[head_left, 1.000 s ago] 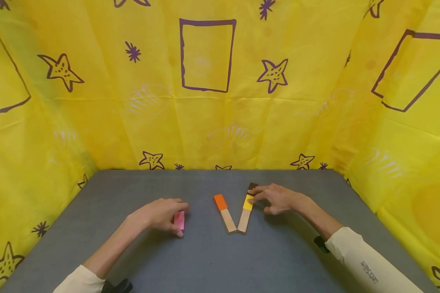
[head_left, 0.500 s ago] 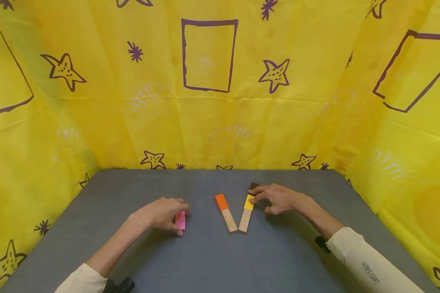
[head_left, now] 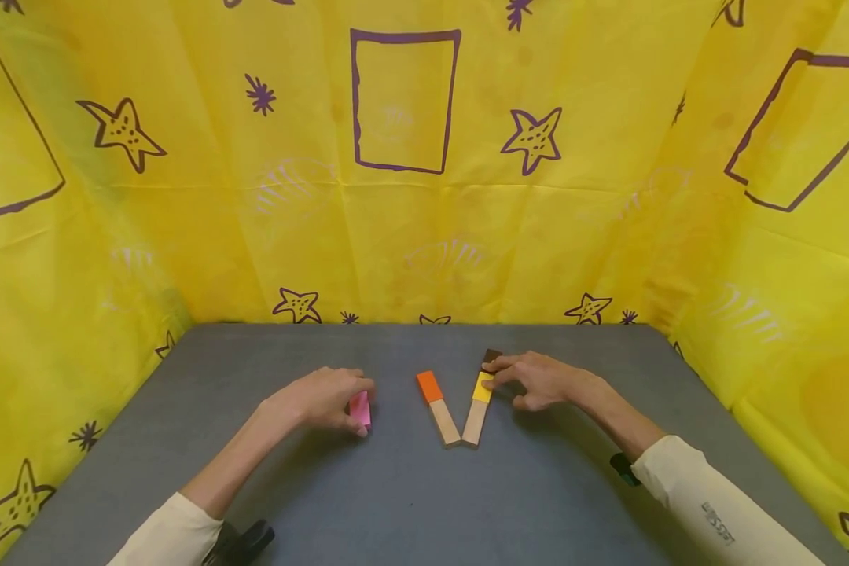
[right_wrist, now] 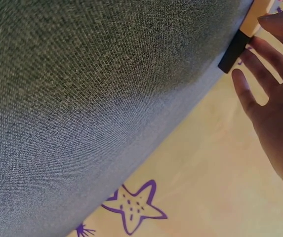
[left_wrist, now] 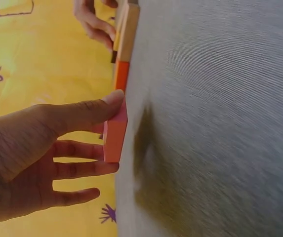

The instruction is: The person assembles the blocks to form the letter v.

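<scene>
In the head view my left hand [head_left: 325, 399] pinches a pink block [head_left: 360, 410] between thumb and fingers. The left wrist view shows that pink block [left_wrist: 115, 138] just off the tabletop, its shadow beside it. Right of it lies a V of small blocks. An orange block [head_left: 429, 387] and a plain wooden block [head_left: 445, 424] make its left arm. Its right arm has another wooden block [head_left: 475, 424], a yellow block [head_left: 481, 387] and a dark brown block [head_left: 492, 359]. My right hand [head_left: 543, 381] rests its fingertips at the yellow and brown blocks, its thumb apart from them.
The grey tabletop [head_left: 424, 503] carries the blocks. Yellow patterned cloth [head_left: 424, 236] hangs behind it and along both sides. Dark wrist straps [head_left: 244, 542] show at the cuffs of the pale sleeves.
My left hand has moved slightly right and away from me with the pink block, toward the orange one. The right hand stays at the yellow and brown blocks.
</scene>
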The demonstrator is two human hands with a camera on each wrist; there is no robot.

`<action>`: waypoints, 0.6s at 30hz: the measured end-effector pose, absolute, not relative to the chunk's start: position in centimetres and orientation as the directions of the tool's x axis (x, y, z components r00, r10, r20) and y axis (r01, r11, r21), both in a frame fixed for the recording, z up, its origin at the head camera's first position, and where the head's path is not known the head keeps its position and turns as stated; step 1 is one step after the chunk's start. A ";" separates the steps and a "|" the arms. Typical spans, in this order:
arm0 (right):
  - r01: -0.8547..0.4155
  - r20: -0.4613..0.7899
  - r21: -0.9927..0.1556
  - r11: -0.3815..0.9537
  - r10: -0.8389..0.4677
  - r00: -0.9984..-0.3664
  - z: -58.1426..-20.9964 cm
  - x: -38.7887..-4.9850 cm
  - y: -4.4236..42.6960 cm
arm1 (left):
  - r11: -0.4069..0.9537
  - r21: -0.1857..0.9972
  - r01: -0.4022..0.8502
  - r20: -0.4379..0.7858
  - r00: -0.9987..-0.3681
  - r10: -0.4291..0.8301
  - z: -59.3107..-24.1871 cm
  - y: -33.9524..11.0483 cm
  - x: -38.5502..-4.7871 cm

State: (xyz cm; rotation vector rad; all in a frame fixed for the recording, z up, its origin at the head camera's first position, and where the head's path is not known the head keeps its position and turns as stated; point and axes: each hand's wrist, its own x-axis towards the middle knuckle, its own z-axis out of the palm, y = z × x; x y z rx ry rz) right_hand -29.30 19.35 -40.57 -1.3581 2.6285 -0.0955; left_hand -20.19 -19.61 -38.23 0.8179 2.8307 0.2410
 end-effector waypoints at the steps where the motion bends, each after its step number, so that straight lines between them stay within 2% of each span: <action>1: -0.800 -0.133 -0.143 0.583 -0.812 -0.568 -40.5 -29.3 19.3 | 0.833 0.205 0.513 -0.125 -0.831 0.542 -38.1 -19.4 -20.3; 18: -0.792 -0.135 -0.152 0.591 -0.807 -0.575 -40.7 -29.3 19.3 | 0.831 0.224 0.508 -0.085 -0.840 0.536 -38.0 -16.1 -24.4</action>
